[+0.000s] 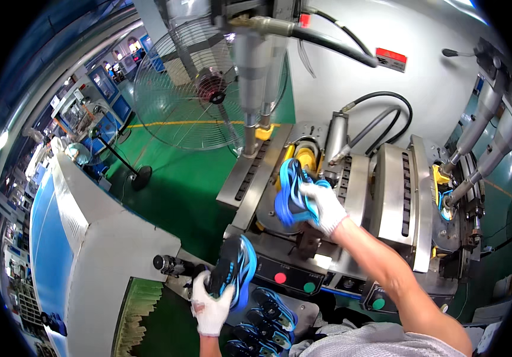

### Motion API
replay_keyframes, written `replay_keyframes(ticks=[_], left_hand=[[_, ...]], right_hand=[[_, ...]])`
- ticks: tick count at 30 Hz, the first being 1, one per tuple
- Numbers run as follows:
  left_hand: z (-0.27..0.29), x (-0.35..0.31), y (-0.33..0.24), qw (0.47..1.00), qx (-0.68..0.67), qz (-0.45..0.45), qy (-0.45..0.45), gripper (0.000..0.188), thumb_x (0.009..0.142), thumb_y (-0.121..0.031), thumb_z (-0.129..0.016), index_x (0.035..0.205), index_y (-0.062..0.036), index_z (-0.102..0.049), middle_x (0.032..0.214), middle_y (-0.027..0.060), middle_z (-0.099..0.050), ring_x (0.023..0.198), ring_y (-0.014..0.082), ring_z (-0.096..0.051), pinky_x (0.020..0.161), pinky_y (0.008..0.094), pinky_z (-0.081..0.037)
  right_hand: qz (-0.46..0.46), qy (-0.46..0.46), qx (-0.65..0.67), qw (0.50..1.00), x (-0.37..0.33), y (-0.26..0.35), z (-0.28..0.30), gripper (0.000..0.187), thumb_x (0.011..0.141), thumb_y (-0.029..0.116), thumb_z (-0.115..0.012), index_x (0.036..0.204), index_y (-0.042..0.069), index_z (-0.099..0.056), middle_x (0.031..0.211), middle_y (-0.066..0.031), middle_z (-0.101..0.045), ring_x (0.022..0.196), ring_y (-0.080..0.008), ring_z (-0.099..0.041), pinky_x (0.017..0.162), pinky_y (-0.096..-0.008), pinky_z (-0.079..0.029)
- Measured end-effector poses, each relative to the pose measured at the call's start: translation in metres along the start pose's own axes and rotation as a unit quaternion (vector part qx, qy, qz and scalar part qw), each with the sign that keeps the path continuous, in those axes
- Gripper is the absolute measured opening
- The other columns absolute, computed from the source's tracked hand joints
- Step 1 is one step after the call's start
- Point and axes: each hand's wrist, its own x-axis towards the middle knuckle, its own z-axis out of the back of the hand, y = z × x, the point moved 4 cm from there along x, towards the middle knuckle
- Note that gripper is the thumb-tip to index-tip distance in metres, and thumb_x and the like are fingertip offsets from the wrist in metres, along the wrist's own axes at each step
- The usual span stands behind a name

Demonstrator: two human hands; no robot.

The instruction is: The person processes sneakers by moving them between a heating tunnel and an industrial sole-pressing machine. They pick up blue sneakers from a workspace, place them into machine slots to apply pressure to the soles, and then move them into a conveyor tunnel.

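My left hand (pixel 212 304), in a white knit glove, grips a black and blue shoe (pixel 241 279) in front of the machine's button panel. Farther off and to the right, my right hand (pixel 328 209), gloved the same way, holds a blue shoe (pixel 290 193) by one end. This second shoe is tilted and slightly blurred, just in front of a yellow last-shaped form (pixel 307 158) in the metal pressing machine (pixel 390 193). Several more black and blue shoes (pixel 263 327) lie together below my left hand, close to my body.
A button panel (pixel 289 275) with red and green buttons runs along the machine's front. A large caged fan (pixel 211 89) stands beyond on the green floor. At left is a grey and blue machine housing (pixel 125 250). Hoses and cylinders (pixel 476 134) rise at right.
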Motion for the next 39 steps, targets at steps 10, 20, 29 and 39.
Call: replay_keyframes(ticks=[10, 20, 29, 39], left_hand=[[0.062, -0.275, 0.162, 0.872, 0.229, 0.421, -0.097, 0.068, 0.077, -0.039, -0.083, 0.129, -0.0011, -0.060, 0.123, 0.0225, -0.066, 0.113, 0.0372, -0.064, 0.100, 0.0440, -0.050], [-0.032, -0.394, 0.219, 0.785, -0.051, 0.569, -0.241, 0.091, 0.075, -0.034, -0.085, 0.146, 0.0014, -0.040, 0.138, 0.0284, -0.054, 0.126, 0.0370, -0.056, 0.107, 0.0440, -0.044], [-0.032, -0.435, 0.233, 0.793, -0.009, 0.571, -0.213, 0.083, 0.072, -0.034, -0.085, 0.142, -0.0032, -0.050, 0.120, 0.0194, -0.070, 0.111, 0.0336, -0.068, 0.097, 0.0436, -0.052], [0.006, -0.379, 0.231, 0.872, -0.188, 0.441, 0.096, 0.086, 0.073, -0.043, -0.086, 0.137, -0.0016, -0.047, 0.130, 0.0225, -0.061, 0.121, 0.0383, -0.059, 0.106, 0.0451, -0.046]], right_hand=[[0.080, -0.313, -0.730, 0.602, 0.231, -0.049, 0.063, 0.029, 0.077, 0.022, -0.063, 0.097, 0.004, -0.073, 0.110, -0.0214, -0.073, 0.104, -0.0349, -0.072, 0.091, -0.0408, -0.056], [0.141, 0.043, -0.941, 0.304, 0.275, -0.023, 0.090, 0.025, 0.082, 0.033, -0.073, 0.091, 0.009, -0.073, 0.086, -0.0137, -0.071, 0.082, -0.0278, -0.069, 0.069, -0.0433, -0.054], [0.302, 0.069, -0.601, 0.737, 0.007, -0.049, -0.021, 0.075, 0.098, 0.028, -0.066, 0.155, -0.006, -0.031, 0.157, -0.0240, -0.040, 0.143, -0.0284, -0.043, 0.117, -0.0372, -0.034], [0.142, 0.094, -0.971, 0.170, -0.113, -0.209, 0.193, 0.094, 0.082, 0.045, -0.064, 0.154, -0.005, -0.029, 0.162, -0.0287, -0.025, 0.150, -0.0413, -0.027, 0.118, -0.0644, -0.013]])
